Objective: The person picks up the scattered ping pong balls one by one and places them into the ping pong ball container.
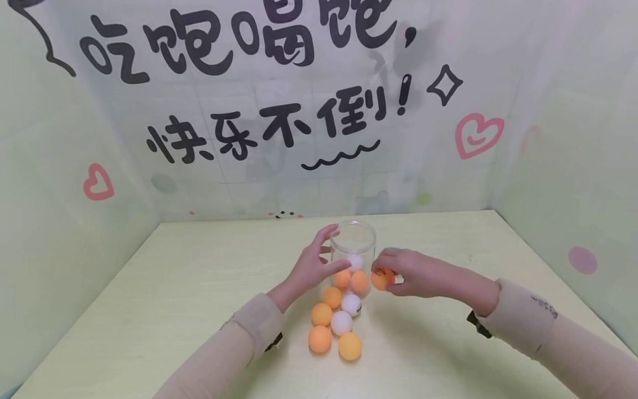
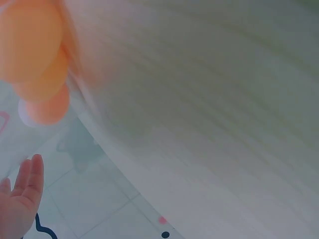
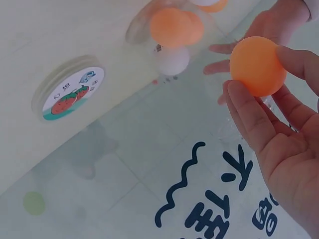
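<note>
My right hand [image 1: 416,272] pinches an orange ping-pong ball [image 3: 257,66] between thumb and fingertips, just right of the clear jar [image 1: 353,246]. The jar stands upright with its mouth uncovered. Inside it show a white ball [image 1: 355,262] and two orange balls [image 1: 360,281]. My left hand [image 1: 311,269] is at the jar's left side, thumb across the front and fingers by the rim. In the left wrist view its fingers [image 2: 35,174] look straight. Several loose orange balls [image 1: 321,315] and two white balls [image 1: 341,323] lie on the table in front of the jar.
A round lid [image 3: 72,94] with a red fruit picture lies on the table, mostly hidden behind my right hand in the head view. The pale tabletop [image 1: 199,277] ends at a back wall [image 1: 224,188] with black lettering, and panels rise on both sides.
</note>
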Tool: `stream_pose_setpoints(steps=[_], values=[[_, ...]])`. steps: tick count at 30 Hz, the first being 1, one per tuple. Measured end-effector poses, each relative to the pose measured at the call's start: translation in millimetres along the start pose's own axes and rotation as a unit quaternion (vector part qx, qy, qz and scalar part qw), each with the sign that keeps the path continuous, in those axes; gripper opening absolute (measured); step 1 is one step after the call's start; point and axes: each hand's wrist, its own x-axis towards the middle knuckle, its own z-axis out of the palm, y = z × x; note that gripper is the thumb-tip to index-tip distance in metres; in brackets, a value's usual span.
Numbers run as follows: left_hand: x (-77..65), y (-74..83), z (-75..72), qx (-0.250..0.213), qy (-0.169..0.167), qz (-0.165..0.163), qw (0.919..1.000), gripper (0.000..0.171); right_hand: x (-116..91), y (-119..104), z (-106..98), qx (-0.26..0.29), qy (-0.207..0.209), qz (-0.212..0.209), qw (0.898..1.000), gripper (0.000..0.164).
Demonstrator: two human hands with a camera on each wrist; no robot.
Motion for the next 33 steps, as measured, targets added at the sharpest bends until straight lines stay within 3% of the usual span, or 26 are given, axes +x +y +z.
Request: stream_pose_setpoints(steps=[19,33], values=[[-0.2,0.4,0.2,-0.004,-0.002,0.001,1.0000,0.079,19,-7,-40,-0.036,0.024,0.029,0.999,0.023],[-0.9,0.6,-0.5,-0.003,-0.005,-0.001,1.0000,0.079,39,-10,-48,-0.036,0.035,0.044,0.998,0.023]])
